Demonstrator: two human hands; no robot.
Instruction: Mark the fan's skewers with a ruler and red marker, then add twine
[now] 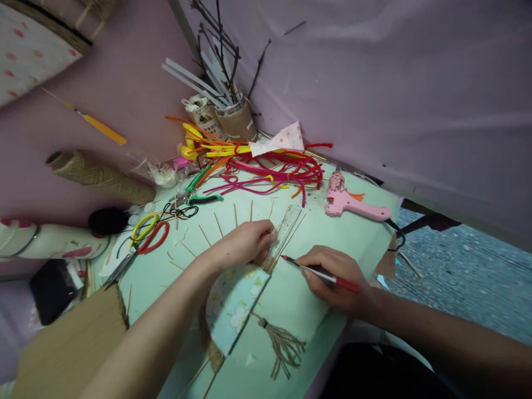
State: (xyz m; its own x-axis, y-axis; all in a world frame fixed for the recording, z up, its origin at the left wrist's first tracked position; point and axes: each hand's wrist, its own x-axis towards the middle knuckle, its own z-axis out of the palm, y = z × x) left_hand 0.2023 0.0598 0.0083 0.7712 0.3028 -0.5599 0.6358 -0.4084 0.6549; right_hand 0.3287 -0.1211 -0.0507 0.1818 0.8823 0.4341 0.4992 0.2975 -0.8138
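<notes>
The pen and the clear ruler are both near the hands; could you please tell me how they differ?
The pen is red, white and dark, whereas the ruler is see-through. The pen is held at a slant in the right hand, while the ruler lies at the left hand. The pen is a slim rod; the ruler is a broader, flat strip. Both are long and straight.

Nothing I can read for certain: dark characters on my pale cylindrical container (206, 119) too small, marks on my clear plastic ruler (287, 226) too blurred.
</notes>
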